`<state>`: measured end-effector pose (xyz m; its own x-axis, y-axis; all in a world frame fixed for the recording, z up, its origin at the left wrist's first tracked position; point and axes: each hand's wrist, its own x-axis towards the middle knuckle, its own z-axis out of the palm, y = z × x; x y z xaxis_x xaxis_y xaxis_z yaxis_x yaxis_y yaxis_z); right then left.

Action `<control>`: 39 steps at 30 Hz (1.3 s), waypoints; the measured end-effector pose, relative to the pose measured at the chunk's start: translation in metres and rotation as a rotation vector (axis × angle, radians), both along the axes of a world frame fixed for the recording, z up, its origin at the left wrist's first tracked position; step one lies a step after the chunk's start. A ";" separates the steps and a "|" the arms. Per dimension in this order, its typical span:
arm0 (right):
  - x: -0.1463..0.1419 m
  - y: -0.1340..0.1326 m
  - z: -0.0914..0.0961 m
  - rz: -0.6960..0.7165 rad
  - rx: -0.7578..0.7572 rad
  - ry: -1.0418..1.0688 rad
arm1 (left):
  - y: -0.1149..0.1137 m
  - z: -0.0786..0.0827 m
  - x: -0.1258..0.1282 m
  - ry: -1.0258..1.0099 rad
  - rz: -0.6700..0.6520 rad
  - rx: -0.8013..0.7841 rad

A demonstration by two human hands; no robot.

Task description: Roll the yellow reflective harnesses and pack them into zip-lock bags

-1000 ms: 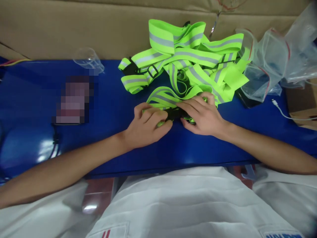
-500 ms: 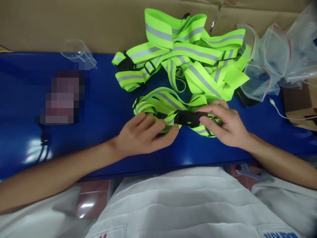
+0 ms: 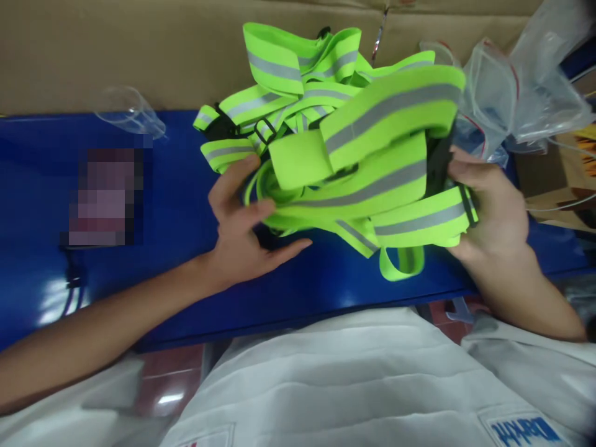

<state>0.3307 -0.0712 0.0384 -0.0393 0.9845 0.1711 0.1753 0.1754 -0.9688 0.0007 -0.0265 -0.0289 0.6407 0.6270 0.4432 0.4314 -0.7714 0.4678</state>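
A neon-green reflective strap vest (image 3: 372, 167) with grey stripes hangs lifted over the blue table (image 3: 177, 186). My right hand (image 3: 488, 211) grips its right end at a black buckle, fingers closed round the straps. My left hand (image 3: 242, 217) has its fingers spread and touches the vest's left loops from below. Behind lies a pile of more green reflective straps (image 3: 284, 81) with black buckles.
Clear plastic zip bags (image 3: 516, 87) are heaped at the back right, beside a cardboard box (image 3: 554, 180) and a white cable. A clear plastic cup (image 3: 125, 108) lies at the back left. A brown cardboard wall (image 3: 93, 49) runs behind the table.
The vest was lying on the table under both hands. My right hand has lifted it up and to the right, and my left hand has opened beneath it.
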 end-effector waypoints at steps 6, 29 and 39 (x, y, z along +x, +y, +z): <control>0.011 0.007 0.006 0.249 -0.216 -0.042 | 0.015 0.012 0.011 -0.351 -0.156 -0.648; -0.010 -0.002 -0.019 0.554 -0.259 0.151 | 0.015 0.010 0.006 -0.251 -0.214 -0.368; -0.035 -0.016 -0.041 0.522 0.151 -0.420 | -0.023 0.020 0.012 0.153 -0.316 0.738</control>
<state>0.2954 -0.0867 -0.0025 -0.5951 0.7852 0.1714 0.3866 0.4667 -0.7955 0.0129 -0.0491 -0.0085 0.8253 -0.0126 0.5646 0.1596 -0.9538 -0.2546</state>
